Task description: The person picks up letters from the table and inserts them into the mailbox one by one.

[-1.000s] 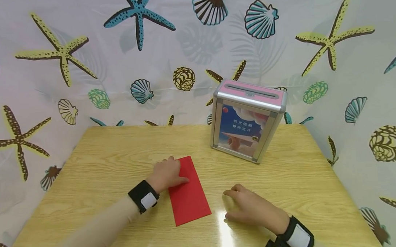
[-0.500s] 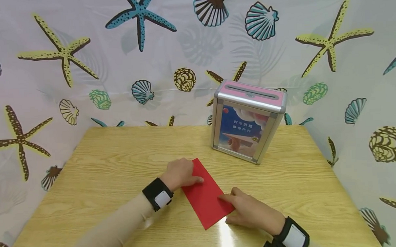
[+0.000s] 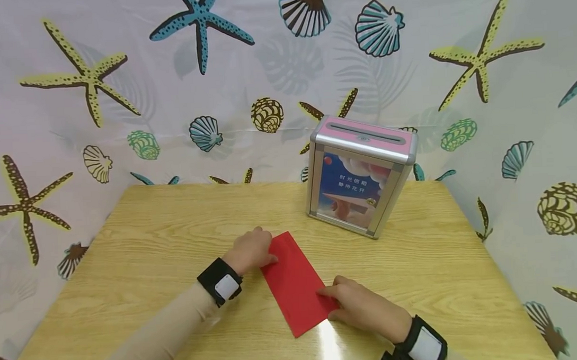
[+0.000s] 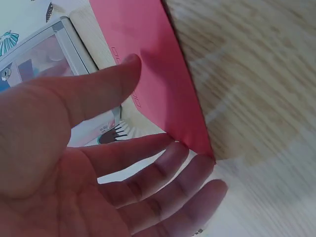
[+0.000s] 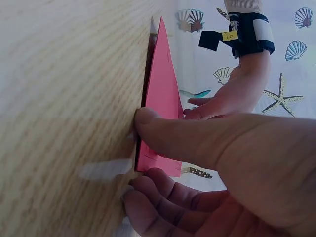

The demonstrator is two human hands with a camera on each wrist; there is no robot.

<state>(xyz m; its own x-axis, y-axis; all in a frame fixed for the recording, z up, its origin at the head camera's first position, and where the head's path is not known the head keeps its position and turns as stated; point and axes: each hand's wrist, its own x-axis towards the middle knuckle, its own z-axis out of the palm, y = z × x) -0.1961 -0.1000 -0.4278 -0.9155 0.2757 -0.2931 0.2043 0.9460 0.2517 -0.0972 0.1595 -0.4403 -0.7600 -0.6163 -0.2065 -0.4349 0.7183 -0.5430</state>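
A plain red envelope (image 3: 297,285) lies slanted over the wooden table, between both hands. At its upper left edge is my left hand (image 3: 250,250), thumb across the face and fingertips along the edge. Printed small squares show on the envelope (image 4: 148,74) in the left wrist view, beside the left thumb. My right hand (image 3: 364,304) pinches the lower right corner, thumb on top. From the right wrist view, the right thumb (image 5: 173,136) presses the envelope (image 5: 160,94) while the other fingers curl by its near end.
A pink-topped metal letter box (image 3: 362,175) with a slot stands at the table's back right, its front bearing a blue picture. Behind the wooden table (image 3: 175,221) hangs a white cloth (image 3: 237,91) printed with starfish and shells.
The envelope has moved right and turned from its place a second ago. My right hand has taken its lower corner. Since half a second ago, my left hand has slid a little left.
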